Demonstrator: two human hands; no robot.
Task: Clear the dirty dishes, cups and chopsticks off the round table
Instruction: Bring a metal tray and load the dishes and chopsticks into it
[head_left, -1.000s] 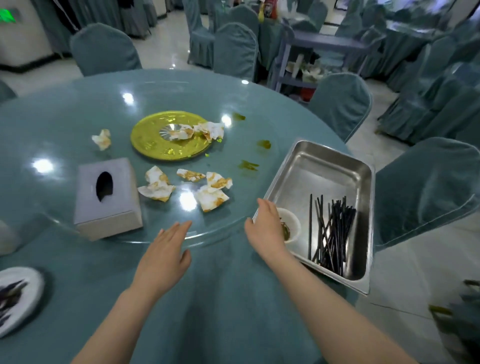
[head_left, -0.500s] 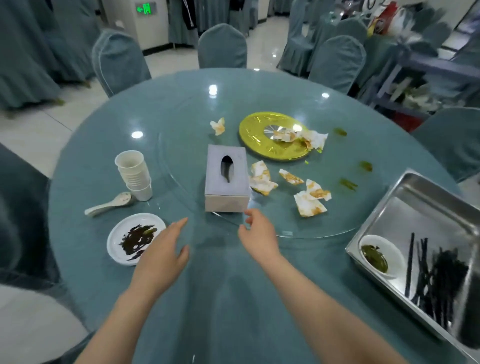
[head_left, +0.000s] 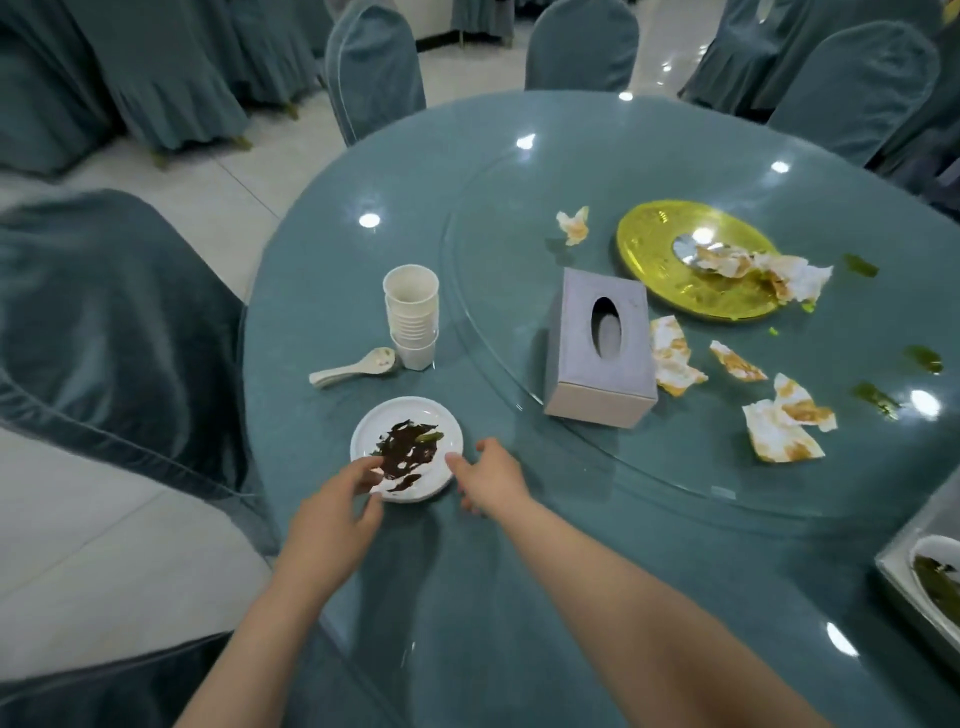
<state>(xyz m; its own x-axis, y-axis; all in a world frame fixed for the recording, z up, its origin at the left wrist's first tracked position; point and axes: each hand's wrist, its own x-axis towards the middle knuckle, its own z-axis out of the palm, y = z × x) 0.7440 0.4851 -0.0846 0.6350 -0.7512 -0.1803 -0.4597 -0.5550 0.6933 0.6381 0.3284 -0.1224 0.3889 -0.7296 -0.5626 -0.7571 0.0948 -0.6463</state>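
Fingers: my left hand (head_left: 332, 512) curls onto the small round white sauce-smeared plate (head_left: 407, 448); my right hand (head_left: 491, 480) fingers touch its rim, grip unclear.
Plate: nearer me than the stacked white paper cups (head_left: 411, 314).
Cut off: steel tray (head_left: 914, 582), far right of plate.

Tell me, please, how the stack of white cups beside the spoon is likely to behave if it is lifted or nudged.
The stack of white cups looks tall, narrow and leaning, so a nudge may tip it. The cups look thin and light, probably easy to lift. Nested loosely, the upper ones might separate if gripped high.

Your two arms are bare, with no sleeves showing. Your left hand (head_left: 332, 512) and right hand (head_left: 491, 480) wear no gloves, rings or watch.
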